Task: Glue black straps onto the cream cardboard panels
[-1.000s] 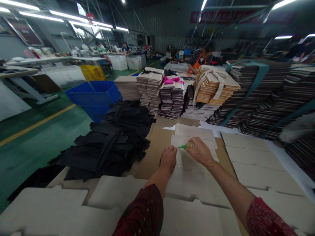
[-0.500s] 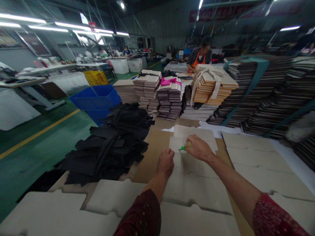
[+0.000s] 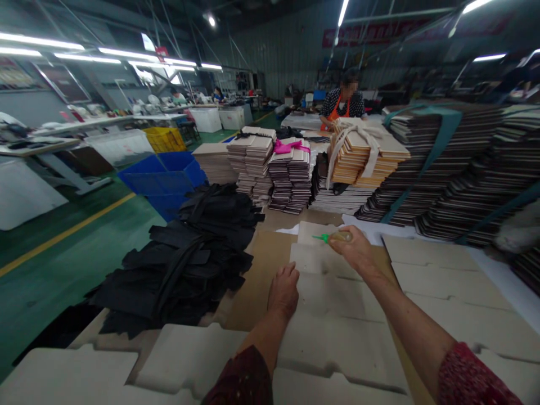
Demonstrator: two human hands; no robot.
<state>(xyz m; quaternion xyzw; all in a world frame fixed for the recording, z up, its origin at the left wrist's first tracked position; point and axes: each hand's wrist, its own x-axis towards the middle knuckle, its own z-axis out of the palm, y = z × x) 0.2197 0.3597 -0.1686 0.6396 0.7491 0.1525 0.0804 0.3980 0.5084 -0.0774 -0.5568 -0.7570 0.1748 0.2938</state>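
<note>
Right hand (image 3: 354, 247): fingers wrapped round a small tan squeeze bottle with a green pointed nozzle (image 3: 340, 237), tipped nearly level. Nozzle points left, over the far end of a middle row of overlapping beige board panels (image 3: 333, 337); contact of the tip can't be told. Left hand (image 3: 283, 289): fingers loosely bent at the row's left edge, nearer the wearer than the bottle; can't tell if it pinches a panel. Past that edge, a brown cardboard sheet (image 3: 268, 256) shows as a strip of room, bounded left by a heap of black fabric strips (image 3: 181, 270). Right margin narrower, then a second row of beige panels (image 3: 447, 275). Just beyond the far edge: a dark-edged board stack with pink ribbon (image 3: 290, 177).
</note>
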